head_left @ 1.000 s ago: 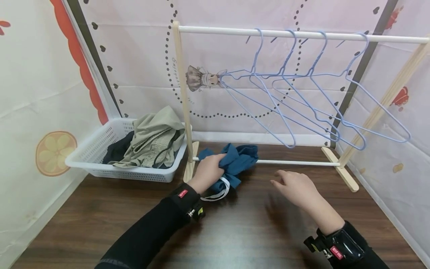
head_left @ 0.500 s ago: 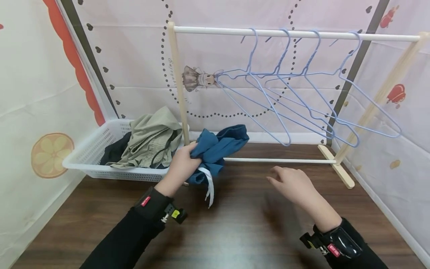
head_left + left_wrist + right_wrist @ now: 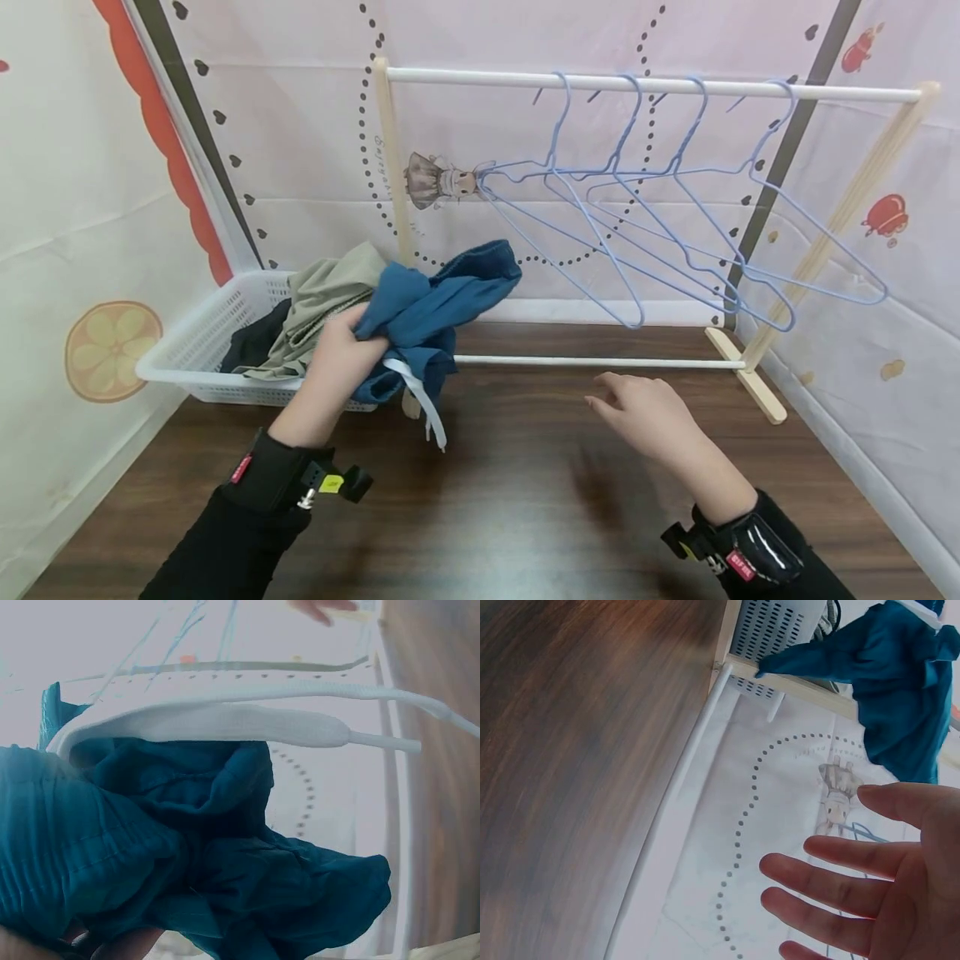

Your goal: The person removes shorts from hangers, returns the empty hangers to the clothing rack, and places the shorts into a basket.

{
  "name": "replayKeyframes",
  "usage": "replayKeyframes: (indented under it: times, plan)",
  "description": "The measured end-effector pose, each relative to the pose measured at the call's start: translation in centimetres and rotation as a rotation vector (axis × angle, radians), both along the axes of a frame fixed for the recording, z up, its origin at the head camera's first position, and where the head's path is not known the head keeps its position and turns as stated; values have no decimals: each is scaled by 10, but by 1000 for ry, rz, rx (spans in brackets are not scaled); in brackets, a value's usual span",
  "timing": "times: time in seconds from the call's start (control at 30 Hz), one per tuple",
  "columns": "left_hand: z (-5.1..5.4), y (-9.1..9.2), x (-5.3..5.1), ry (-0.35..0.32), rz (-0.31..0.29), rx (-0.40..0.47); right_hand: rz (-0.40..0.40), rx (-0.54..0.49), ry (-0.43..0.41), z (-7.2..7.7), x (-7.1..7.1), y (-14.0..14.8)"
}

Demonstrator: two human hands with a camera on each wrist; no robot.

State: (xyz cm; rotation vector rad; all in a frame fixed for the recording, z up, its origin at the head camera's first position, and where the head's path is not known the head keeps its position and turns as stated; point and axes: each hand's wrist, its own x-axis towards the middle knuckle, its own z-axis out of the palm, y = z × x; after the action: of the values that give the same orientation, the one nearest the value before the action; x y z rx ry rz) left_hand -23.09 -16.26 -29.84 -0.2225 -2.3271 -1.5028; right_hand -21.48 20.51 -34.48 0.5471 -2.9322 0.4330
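Note:
Bunched in my left hand are blue drawstring pants, held up in front of the rack's left post. Their gathered waistband and white drawstring show in the left wrist view; the length of the legs is hidden in the folds. The right hand hovers over the table on the right, holding nothing. Its fingers are spread and relaxed in the right wrist view. The white basket behind the left hand holds olive clothing and a dark cloth.
A wood and white-bar clothes rack stands along the back of the table. Several blue hangers hang from its top bar. A white lower bar runs near the tabletop. Printed cloth walls enclose the sides and back.
My left hand has lifted the blue pants off the table and carried them left and up, towards the basket. The right hand has barely moved.

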Motion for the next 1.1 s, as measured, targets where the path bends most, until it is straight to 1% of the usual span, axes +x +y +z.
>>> replayKeyframes:
  times: [0.07,0.23,0.33,0.47,0.6,0.67,0.73,0.83,0.9,0.97,1.03,1.07,1.1]
  plan:
    - [8,-6,4,-1,1,45,-6,-1,-2,0,0,0]
    - [23,-25,16,19,50,72,-4,4,-2,1,1,-2]
    - [30,-39,20,42,80,68,-1,3,0,2,2,-3]
    - [37,-55,23,77,135,111,12,4,7,3,2,-4]
    - [46,-67,24,122,189,209,24,2,13,4,2,-5]
    - [51,-73,23,141,197,269,22,0,14,4,2,-6]
    - [55,-80,22,169,183,341,22,0,15,3,2,-6]
    - [60,-91,18,225,203,396,24,-1,15,2,2,-7]
    - [63,-100,15,253,253,386,26,-1,15,2,2,-7]
    - [66,-109,9,267,331,323,27,0,16,2,1,-7]
    - [66,-119,3,272,390,265,32,1,17,3,1,-7]
    - [66,-124,0,265,417,230,34,2,16,3,1,-7]
    - [65,-129,-3,264,436,196,37,2,14,3,1,-7]
